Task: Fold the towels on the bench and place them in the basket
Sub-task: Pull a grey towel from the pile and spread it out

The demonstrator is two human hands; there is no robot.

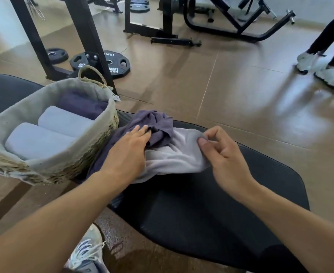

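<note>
Two pale folded towels (pixel 50 131) and a dark one (pixel 81 106) already lie in the basket (pixel 44 166). Left on the surface (pixel 211 203) beside it: a crumpled purple towel (pixel 158 123) under the flat, open left hand (pixel 128 148), and a pale towel (pixel 168 158) whose edge the right hand (pixel 221 152) pinches.

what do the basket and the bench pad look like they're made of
The basket looks like woven straw or seagrass rope: coarse braided tan strands on its wall and handle, with a plain grey cloth liner folded over the rim. The bench pad looks like black vinyl or faux leather over padding: smooth, faintly sheened, with fine ribbed texture at its edge.
</note>
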